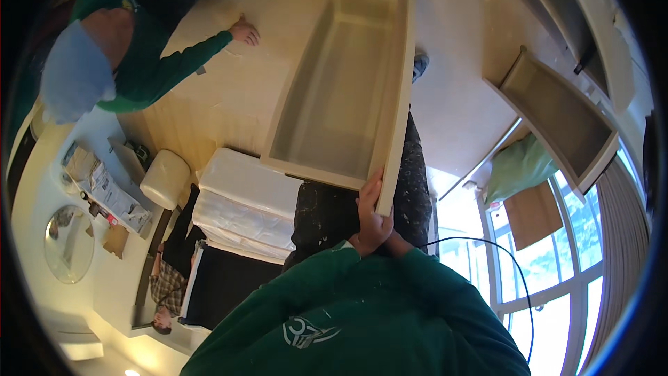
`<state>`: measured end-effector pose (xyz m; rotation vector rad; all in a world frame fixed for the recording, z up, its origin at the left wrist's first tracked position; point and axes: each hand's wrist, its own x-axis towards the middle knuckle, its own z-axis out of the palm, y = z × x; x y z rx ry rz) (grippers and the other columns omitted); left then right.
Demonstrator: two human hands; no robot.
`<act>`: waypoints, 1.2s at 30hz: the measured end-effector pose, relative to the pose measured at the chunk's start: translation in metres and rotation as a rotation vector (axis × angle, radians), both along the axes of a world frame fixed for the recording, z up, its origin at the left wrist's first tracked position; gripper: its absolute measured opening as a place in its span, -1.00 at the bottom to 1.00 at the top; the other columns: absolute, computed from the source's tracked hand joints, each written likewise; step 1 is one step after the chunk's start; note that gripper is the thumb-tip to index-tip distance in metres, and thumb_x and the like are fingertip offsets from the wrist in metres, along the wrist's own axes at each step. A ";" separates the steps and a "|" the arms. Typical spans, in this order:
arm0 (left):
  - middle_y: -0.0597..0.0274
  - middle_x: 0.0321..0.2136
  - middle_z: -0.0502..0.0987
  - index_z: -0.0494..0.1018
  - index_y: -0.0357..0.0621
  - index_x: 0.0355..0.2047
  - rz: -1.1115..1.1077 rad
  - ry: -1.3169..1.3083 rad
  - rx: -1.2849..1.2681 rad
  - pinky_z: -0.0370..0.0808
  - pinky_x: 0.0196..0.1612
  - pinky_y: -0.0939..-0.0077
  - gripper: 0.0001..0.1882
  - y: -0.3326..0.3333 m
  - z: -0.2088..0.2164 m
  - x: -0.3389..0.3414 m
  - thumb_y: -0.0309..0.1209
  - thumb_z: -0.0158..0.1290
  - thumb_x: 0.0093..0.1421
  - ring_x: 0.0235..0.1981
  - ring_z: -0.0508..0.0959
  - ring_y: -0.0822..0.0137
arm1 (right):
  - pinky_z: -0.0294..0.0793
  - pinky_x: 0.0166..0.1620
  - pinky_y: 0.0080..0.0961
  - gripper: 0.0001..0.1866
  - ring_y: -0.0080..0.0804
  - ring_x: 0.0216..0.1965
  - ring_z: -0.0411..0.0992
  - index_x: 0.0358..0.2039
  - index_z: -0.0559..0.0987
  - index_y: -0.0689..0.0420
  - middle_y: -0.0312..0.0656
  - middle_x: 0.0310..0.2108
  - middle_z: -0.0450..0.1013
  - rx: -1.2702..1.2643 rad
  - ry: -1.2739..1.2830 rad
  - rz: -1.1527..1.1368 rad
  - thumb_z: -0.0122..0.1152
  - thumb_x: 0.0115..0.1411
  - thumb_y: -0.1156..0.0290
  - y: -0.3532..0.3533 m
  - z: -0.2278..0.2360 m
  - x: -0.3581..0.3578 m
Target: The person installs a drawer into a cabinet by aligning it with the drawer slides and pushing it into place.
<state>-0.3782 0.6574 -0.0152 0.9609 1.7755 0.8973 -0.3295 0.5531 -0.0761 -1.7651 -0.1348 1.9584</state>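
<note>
A long, shallow, cream-coloured drawer (327,97) stretches out ahead of my body, its open inside facing up. Its taller front panel (401,97) runs along the right side. My left hand (371,217) is closed on the near end of that panel, fingers wrapped over the corner. Just behind it, my right hand (396,242) meets the same end from the right; its fingers are hidden by the left hand and the panel.
A second drawer (557,108) stands at the right beside a green cushion (518,170) and cardboard (533,216). At the left, a co-worker in green (167,73) reaches over the floor. Wrapped white mattresses (243,195) lie nearby, another person (170,275) beyond. A black cable (518,271) curves at right.
</note>
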 end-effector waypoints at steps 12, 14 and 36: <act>-0.37 0.05 0.44 0.25 -0.25 0.11 0.002 0.027 0.151 0.49 0.09 -0.12 -0.55 -0.013 -0.011 0.004 -0.56 0.12 0.25 0.06 0.53 -0.21 | 0.32 0.24 -0.26 -0.29 -0.05 0.20 0.26 0.39 0.05 0.23 0.05 0.22 0.18 -0.221 0.004 0.397 0.06 0.34 0.28 0.050 0.034 0.047; -0.36 0.03 0.45 0.25 -0.24 0.11 0.069 0.084 0.236 0.52 0.04 -0.14 -0.55 -0.006 -0.021 0.018 -0.53 0.12 0.25 0.05 0.53 -0.23 | 0.31 0.25 -0.25 -0.26 -0.03 0.21 0.25 0.40 0.04 0.24 0.07 0.23 0.17 -0.245 0.014 0.468 0.08 0.32 0.28 0.062 0.039 0.061; -0.38 0.10 0.43 0.34 -0.39 0.10 -0.253 0.027 -0.280 0.49 0.07 0.20 -0.56 0.071 0.024 -0.024 -0.58 0.15 0.22 0.02 0.55 -0.14 | 0.35 0.25 -0.40 -0.40 -0.32 0.20 0.36 0.33 0.28 0.19 -0.13 0.18 0.39 0.118 -0.236 0.263 0.18 0.33 0.35 0.294 -0.070 0.130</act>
